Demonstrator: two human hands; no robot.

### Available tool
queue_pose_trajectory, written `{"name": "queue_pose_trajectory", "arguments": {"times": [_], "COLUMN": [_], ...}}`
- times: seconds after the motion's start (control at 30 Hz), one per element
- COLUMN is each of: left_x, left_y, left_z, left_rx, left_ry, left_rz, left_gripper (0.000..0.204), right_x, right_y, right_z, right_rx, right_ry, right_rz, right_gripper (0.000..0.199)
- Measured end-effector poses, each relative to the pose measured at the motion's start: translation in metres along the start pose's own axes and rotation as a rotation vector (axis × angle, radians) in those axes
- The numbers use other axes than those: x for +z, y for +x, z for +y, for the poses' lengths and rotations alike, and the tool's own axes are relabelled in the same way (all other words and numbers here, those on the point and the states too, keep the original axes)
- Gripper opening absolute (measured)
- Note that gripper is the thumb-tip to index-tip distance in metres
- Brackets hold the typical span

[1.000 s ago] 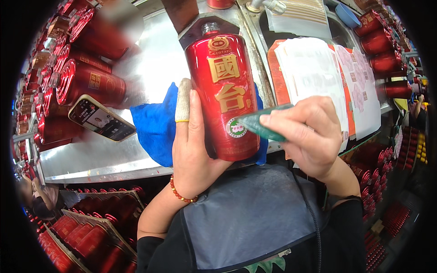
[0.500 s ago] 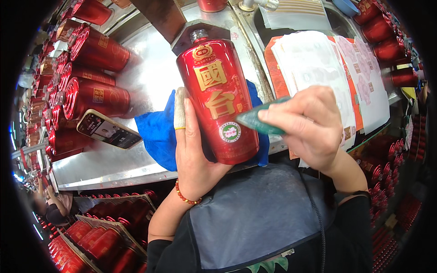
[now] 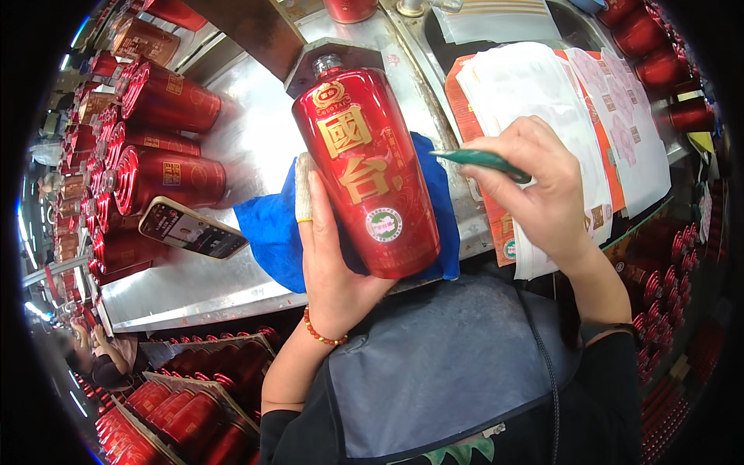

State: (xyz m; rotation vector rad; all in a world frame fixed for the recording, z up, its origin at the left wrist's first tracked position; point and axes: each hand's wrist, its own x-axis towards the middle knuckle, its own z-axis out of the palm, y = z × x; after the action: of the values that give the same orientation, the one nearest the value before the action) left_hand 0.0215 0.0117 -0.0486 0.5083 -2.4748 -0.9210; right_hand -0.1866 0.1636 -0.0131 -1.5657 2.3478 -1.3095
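My left hand is wrapped round the lower left side of a glossy red bottle with gold characters and a round green-and-white sticker. A pale fabric sleeve covers one of its fingers. The bottle lies tilted, label side up, over a blue cloth, its clear-topped neck against a dark angular support. Right of the bottle, my right hand pinches a flat, pointed green scraper-like tool. The tool's tip is apart from the bottle.
Printed label sheets lie on orange-red paper to the right. A phone leans at the left, before several red bottles. More bottles sit in crates below the metal bench. A sink is at the back right.
My right hand has drawn the green tool up and away from the bottle's lower sticker area and turned it edge-on. My left hand still holds the bottle.
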Motion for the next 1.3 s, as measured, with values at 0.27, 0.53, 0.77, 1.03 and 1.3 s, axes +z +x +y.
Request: {"name": "queue_pose_trajectory", "arguments": {"times": [0.27, 0.53, 0.77, 1.03, 1.3], "left_x": [0.003, 0.004, 0.005, -0.001, 0.004], "left_y": [-0.001, 0.004, 0.006, 0.008, 0.004], "left_z": [-0.006, -0.004, -0.007, 0.018, 0.011], "left_rx": [0.008, 0.025, 0.059, 0.061, 0.064], "left_ry": [-0.030, -0.030, -0.053, 0.092, 0.099], "left_rz": [0.020, 0.044, 0.061, 0.101, 0.157], "left_gripper": [0.130, 0.131, 0.127, 0.120, 0.115], "right_x": [0.003, -0.004, -0.001, -0.013, -0.005], "right_y": [-0.009, -0.003, -0.025, -0.024, -0.021], "right_z": [0.005, 0.009, -0.027, -0.052, -0.059], "right_rx": [0.275, 0.348, -0.379, -0.289, -0.284], "right_ry": [0.254, 0.291, -0.009, -0.176, -0.126], "right_rz": [-0.037, -0.067, -0.092, -0.096, -0.133], "right_gripper": [0.019, 0.023, 0.032, 0.047, 0.050]}}
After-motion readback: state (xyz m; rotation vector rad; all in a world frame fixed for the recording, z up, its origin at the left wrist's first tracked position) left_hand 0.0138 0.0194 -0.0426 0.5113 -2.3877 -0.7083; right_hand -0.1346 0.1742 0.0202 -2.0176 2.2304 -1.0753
